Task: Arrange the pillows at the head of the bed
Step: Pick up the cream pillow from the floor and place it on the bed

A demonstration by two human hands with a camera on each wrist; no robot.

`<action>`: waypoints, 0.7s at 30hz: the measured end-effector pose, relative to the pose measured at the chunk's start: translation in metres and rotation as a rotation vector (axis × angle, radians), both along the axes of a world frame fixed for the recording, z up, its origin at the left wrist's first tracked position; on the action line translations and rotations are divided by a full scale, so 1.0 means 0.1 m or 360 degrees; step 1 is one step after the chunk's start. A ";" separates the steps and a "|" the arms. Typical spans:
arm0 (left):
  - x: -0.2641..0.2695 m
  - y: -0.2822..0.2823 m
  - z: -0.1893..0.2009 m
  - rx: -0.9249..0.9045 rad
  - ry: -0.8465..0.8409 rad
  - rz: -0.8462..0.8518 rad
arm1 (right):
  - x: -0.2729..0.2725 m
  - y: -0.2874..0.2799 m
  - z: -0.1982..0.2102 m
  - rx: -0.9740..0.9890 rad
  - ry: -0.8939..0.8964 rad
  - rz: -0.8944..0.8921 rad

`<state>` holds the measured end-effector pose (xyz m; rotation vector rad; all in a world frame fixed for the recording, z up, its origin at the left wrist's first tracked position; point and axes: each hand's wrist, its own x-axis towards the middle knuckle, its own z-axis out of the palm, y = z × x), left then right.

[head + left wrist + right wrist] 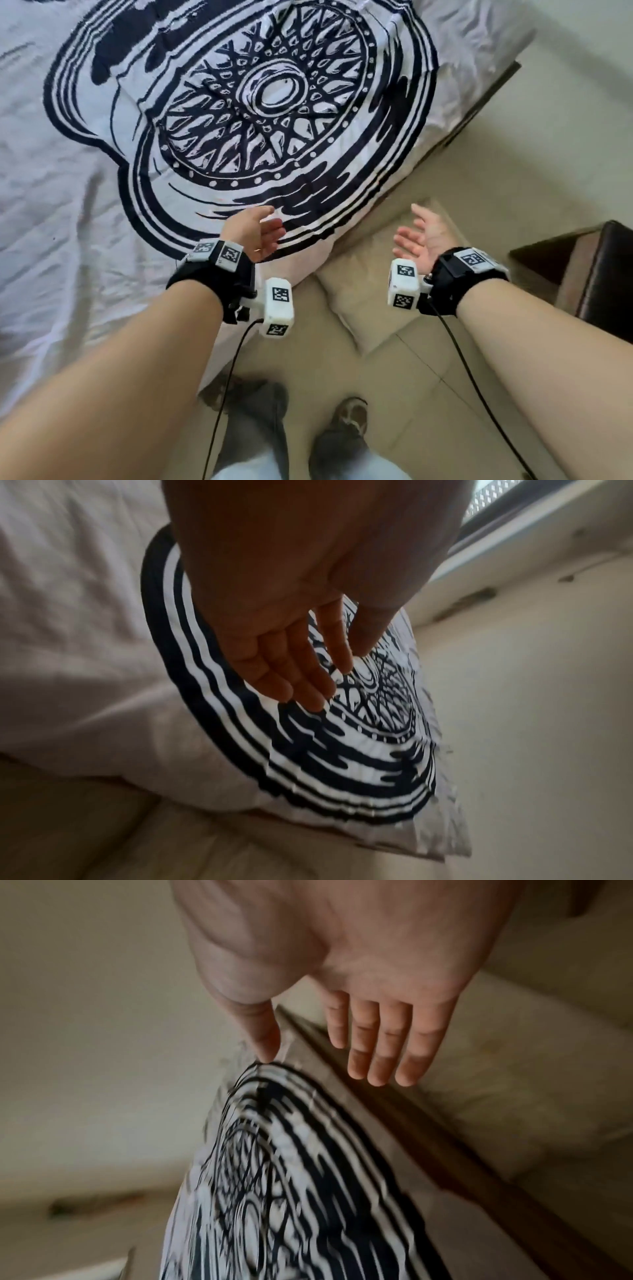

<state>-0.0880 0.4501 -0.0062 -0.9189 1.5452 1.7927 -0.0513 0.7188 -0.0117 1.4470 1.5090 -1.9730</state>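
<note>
A white pillow [260, 113] printed with a large black spoked wheel lies on the bed's white sheet [51, 222], reaching the right edge. My left hand [270, 226] hovers open over the pillow's near edge, palm turned right and holding nothing. In the left wrist view its fingers [308, 685] hang straight just above the pillow's black rings [325, 764]. My right hand [418, 233] is open beside the bed over the floor, palm facing left. From the right wrist the right hand [318, 1058] is spread above the pillow's edge [291, 1150]. A beige pillow [363, 294] lies on the floor between my hands.
The bed's dark wooden frame [479, 102] runs along the right side, with a cream wall [582, 51] beyond. A dark brown bedside cabinet [592, 274] stands at the right. My feet [342, 431] are on the beige tiled floor, and black cables hang from both wrist cameras.
</note>
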 end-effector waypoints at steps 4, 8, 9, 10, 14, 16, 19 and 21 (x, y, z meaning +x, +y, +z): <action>0.10 0.72 -0.04 -0.0199 0.0008 -0.0233 | 0.51 0.76 -0.05 -0.0157 -0.0004 -0.0395; 0.10 1.27 -0.05 -0.0223 -0.0039 -0.0413 | 0.85 1.24 -0.16 -0.0223 -0.0029 -0.0637; 0.07 1.37 -0.06 -0.0209 -0.0035 -0.0450 | 0.89 1.32 -0.21 -0.0232 -0.0026 -0.0703; 0.03 1.48 -0.09 -0.0208 -0.0018 -0.0486 | 0.89 1.38 -0.25 -0.0232 -0.0028 -0.0749; -0.13 1.79 -0.35 -0.0231 -0.0011 -0.0542 | 0.87 1.54 -0.50 -0.0203 -0.0118 -0.0830; -0.24 1.92 -0.54 -0.0170 -0.0057 -0.0529 | 0.84 1.60 -0.66 -0.0169 -0.0142 -0.0872; -0.48 2.16 -0.78 -0.0066 -0.0085 -0.0536 | 0.79 1.72 -0.88 -0.0169 -0.0186 -0.0973; -0.59 2.27 -1.03 -0.0081 -0.0130 -0.0578 | 0.75 1.82 -1.17 -0.0138 -0.0239 -0.0944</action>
